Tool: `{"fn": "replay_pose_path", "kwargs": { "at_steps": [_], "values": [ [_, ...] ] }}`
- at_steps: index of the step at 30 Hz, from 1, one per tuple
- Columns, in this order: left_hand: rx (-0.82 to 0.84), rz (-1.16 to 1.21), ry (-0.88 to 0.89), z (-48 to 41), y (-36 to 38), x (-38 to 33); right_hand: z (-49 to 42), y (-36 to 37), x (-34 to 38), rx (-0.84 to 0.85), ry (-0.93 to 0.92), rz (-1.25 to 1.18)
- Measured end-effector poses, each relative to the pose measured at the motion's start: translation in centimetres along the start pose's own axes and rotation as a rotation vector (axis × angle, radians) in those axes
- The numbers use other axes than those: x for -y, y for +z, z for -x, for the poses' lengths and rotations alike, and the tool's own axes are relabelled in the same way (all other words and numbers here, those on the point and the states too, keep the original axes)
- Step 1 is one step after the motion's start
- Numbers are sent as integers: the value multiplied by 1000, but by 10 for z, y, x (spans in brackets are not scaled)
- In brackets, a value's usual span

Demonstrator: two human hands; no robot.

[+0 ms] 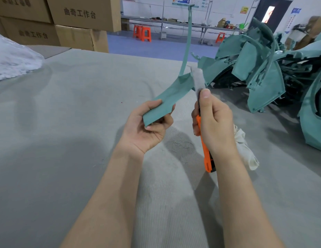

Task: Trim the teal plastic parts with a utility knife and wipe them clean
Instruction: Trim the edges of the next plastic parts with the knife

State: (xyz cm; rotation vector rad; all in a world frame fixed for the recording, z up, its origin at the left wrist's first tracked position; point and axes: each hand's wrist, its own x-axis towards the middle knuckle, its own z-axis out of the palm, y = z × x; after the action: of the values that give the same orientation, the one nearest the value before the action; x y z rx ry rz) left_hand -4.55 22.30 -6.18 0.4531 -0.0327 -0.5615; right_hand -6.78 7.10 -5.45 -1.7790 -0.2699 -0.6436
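Observation:
My left hand (149, 126) grips the near end of a long teal plastic part (170, 93), a flat curved strip whose thin stem rises far up and away. My right hand (211, 119) holds an orange utility knife (205, 151) upright, thumb pressed near its top. The knife's blade end (198, 80) is blurred and lies against the right edge of the teal strip. Both hands hover above the grey work surface (66, 140).
A heap of teal plastic parts (263, 68) fills the right side of the table. A white cloth (245, 147) lies behind my right forearm. Cardboard boxes (66, 20) stand at the back left, a white plastic bag (11, 56) at the far left. Orange stools (141, 33) stand beyond.

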Motion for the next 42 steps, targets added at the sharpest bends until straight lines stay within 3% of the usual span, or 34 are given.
{"fn": "replay_pose_path", "kwargs": {
  "at_steps": [11, 24, 38, 42],
  "values": [
    [42, -17, 8, 2, -2, -2, -1, 2, -1, -47, -36, 130],
    [-12, -26, 63, 0, -2, -3, 2, 5, -1, 291, -4, 43],
    [30, 28, 91, 1, 0, -5, 8, 8, 10, 464, 126, -117],
    [-62, 24, 169, -3, -4, -6, 13, 16, 11, 586, 109, -74]
  ]
}}
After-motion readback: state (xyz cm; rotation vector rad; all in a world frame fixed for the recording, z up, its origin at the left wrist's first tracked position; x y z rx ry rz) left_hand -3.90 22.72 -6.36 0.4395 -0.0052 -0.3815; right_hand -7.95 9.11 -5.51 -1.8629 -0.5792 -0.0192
